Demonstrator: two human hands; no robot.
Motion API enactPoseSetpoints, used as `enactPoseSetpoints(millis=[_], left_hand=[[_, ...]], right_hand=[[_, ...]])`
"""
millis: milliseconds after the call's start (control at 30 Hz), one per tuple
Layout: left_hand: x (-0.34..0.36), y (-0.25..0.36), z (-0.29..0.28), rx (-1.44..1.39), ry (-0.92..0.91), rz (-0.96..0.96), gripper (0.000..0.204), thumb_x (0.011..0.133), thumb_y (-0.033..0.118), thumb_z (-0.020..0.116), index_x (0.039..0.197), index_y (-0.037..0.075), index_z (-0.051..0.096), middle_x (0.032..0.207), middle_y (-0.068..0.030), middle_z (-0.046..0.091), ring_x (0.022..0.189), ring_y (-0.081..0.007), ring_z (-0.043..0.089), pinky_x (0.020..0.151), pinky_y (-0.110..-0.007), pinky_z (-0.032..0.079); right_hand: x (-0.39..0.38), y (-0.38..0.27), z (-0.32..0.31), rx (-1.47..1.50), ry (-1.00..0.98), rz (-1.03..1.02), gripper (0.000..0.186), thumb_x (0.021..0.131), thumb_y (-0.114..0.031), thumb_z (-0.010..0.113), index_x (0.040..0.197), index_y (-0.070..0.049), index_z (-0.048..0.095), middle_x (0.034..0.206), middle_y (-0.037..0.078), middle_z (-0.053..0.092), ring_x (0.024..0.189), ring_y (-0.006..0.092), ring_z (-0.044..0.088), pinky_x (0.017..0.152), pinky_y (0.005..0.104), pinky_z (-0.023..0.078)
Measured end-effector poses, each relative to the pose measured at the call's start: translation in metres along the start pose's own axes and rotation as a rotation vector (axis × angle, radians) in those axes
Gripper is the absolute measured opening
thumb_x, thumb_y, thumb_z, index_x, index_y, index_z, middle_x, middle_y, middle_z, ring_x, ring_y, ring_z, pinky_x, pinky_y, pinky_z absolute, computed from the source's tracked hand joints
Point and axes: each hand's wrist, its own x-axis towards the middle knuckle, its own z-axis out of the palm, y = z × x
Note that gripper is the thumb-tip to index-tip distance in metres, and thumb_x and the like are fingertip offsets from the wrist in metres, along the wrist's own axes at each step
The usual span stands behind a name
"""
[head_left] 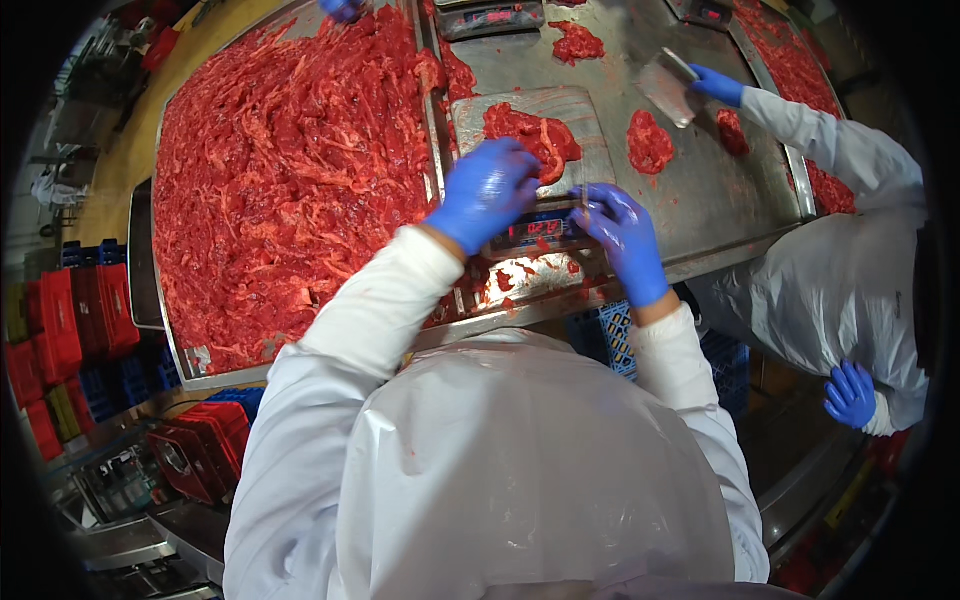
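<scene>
A portion of raw red meat [530,135] lies on the steel platform of a weighing scale [590,115]. The scale's lit display [545,230] faces me. Over the platform's near left corner is my left hand [488,195], blue-gloved, its fingers curled in at the near edge of the meat. What the fingertips hold, if anything, is hidden. My right hand [625,240], also blue-gloved, is at the scale's near right corner beside the display. Its thumb and fingers are pinched together, and anything between them is too small to name. Meat scraps [505,282] lie below the display.
A large heap of meat strips [290,180] fills the steel tray at left. At right, a co-worker's gloved hand [718,86] holds a flat clear-and-metal piece [668,88] above the steel table [700,200]. Meat portions [650,143] lie there. Another scale [490,18] stands beyond; red crates [70,310] are far left.
</scene>
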Motion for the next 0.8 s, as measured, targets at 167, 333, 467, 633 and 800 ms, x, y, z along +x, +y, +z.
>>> enactPoseSetpoints(millis=[167, 333, 467, 633, 800], left_hand=[[-0.012, -0.014, 0.014, 0.24, -0.15, 0.078, 0.022, 0.085, 0.022, 0.076, 0.104, 0.01, 0.074, 0.103, -0.0115, 0.067, 0.101, -0.034, 0.065, 0.087, -0.047, 0.055], [-0.034, -0.035, -0.023, 0.225, -0.141, -0.049, 0.027, 0.085, 0.023, 0.076, 0.107, 0.008, 0.074, 0.112, -0.0123, 0.068, 0.106, -0.0343, 0.065, 0.092, -0.047, 0.054], [-0.023, -0.024, 0.008, 0.106, -0.006, 0.035, 0.029, 0.085, 0.024, 0.076, 0.108, 0.006, 0.074, 0.12, -0.0134, 0.068, 0.113, -0.0352, 0.064, 0.097, -0.046, 0.053], [-0.029, -0.022, -0.012, 0.22, -0.221, 0.028, 0.033, 0.082, 0.022, 0.077, 0.109, 0.004, 0.073, 0.119, -0.0132, 0.069, 0.113, -0.035, 0.064, 0.098, -0.046, 0.053], [-0.043, -0.036, -0.021, 0.134, -0.2, -0.063, 0.03, 0.081, 0.019, 0.077, 0.107, 0.005, 0.074, 0.121, -0.0136, 0.069, 0.114, -0.0345, 0.064, 0.099, -0.045, 0.053]], right_hand=[[0.026, 0.031, -0.014, 0.111, -0.179, 0.292, 0.03, 0.096, -0.017, 0.076, 0.118, 0.003, 0.069, 0.094, 0.006, 0.072, 0.082, 0.0125, 0.067, 0.077, 0.0291, 0.056], [-0.02, 0.027, -0.03, 0.173, -0.312, 0.355, 0.03, 0.101, -0.024, 0.071, 0.118, 0.001, 0.068, 0.09, 0.005, 0.069, 0.08, 0.0139, 0.065, 0.077, 0.029, 0.054], [0.007, 0.026, -0.02, 0.143, -0.373, 0.417, 0.034, 0.101, -0.029, 0.07, 0.117, 0.002, 0.068, 0.088, 0.004, 0.068, 0.078, 0.0133, 0.063, 0.076, 0.0291, 0.053], [0.02, 0.022, -0.007, 0.107, -0.357, 0.424, 0.017, 0.098, -0.01, 0.069, 0.108, 0.003, 0.068, 0.082, 0.006, 0.066, 0.07, 0.013, 0.062, 0.066, 0.0261, 0.051], [0.005, 0.016, -0.022, 0.195, -0.493, 0.53, 0.026, 0.099, -0.016, 0.069, 0.119, 0.001, 0.069, 0.09, 0.005, 0.069, 0.077, 0.0142, 0.064, 0.073, 0.0289, 0.054]])
